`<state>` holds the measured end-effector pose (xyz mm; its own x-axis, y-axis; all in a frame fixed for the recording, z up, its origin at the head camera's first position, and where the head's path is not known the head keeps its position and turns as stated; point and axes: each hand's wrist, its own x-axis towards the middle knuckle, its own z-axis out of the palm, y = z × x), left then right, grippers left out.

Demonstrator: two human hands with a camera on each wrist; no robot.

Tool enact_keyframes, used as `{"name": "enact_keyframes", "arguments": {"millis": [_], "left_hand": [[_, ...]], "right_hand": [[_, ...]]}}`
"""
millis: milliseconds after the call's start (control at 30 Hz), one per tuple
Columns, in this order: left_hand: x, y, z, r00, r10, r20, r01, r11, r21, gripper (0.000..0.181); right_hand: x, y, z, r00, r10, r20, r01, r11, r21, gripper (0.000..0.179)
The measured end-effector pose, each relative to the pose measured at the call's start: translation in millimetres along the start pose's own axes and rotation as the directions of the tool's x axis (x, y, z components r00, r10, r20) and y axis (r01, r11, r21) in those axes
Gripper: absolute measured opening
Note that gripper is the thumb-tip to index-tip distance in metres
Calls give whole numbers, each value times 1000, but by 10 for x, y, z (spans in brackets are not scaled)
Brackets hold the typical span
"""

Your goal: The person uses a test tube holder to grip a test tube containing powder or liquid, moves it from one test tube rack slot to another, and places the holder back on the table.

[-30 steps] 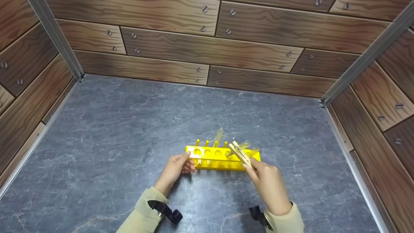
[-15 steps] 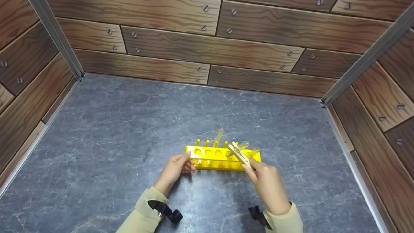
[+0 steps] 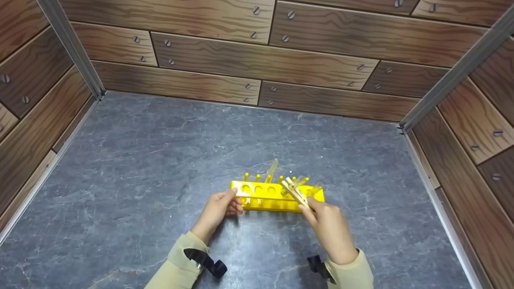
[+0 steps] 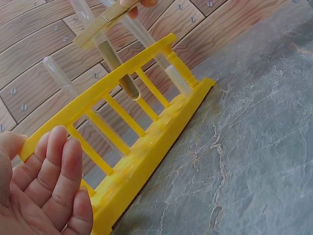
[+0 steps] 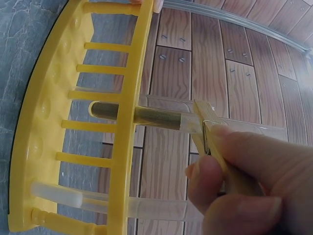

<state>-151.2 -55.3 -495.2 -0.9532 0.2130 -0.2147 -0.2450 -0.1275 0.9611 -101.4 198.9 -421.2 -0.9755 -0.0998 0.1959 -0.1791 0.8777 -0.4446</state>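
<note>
A yellow test tube rack (image 3: 265,196) stands on the grey surface. At its left end, my left hand (image 3: 217,209) holds the top bar with thumb and fingers. My right hand (image 3: 332,228) grips a wooden test tube clamp (image 3: 296,194) above the rack's right half. Clamped in it is a test tube (image 5: 159,119) with dark brown contents, seen in the right wrist view. This tube passes through a hole in the upper bar, and its rounded bottom hangs above the base. In the left wrist view, another tube with white contents (image 4: 177,80) stands at the far end.
An empty-looking clear tube (image 4: 59,73) sits upside down or leaning on the rack's back side; which is unclear. Several pegs (image 3: 245,176) rise along the back. Wood-patterned walls (image 3: 209,72) enclose the grey surface (image 3: 152,168) at the back and sides.
My right hand has shifted slightly left and down, and the clamped tube has sunk a little lower in the rack. The left hand and rack stay in place.
</note>
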Motion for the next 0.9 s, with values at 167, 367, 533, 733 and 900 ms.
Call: {"name": "enact_keyframes", "arguments": {"millis": [167, 367, 533, 733, 900], "left_hand": [[-1, 0, 5, 1000, -5, -2, 5, 1000, 0, 40], [120, -167, -23, 1000, 6, -3, -6, 1000, -12, 42], [133, -205, -29, 999, 28, -16, -28, 1000, -2, 42], [123, -193, -19, 999, 30, -22, -30, 1000, 0, 41], [123, -189, -23, 999, 28, -18, -29, 1000, -6, 41]], "right_hand": [[7, 9, 16, 1000, -6, 4, 6, 1000, -9, 18], [14, 20, 38, 1000, -11, 18, 12, 1000, -18, 20], [7, 30, 61, 1000, -3, 29, 3, 1000, -6, 17], [-2, 44, 79, 1000, -7, 28, 7, 1000, -7, 15], [-1, 58, 95, 999, -9, 32, 10, 1000, -21, 17]]}}
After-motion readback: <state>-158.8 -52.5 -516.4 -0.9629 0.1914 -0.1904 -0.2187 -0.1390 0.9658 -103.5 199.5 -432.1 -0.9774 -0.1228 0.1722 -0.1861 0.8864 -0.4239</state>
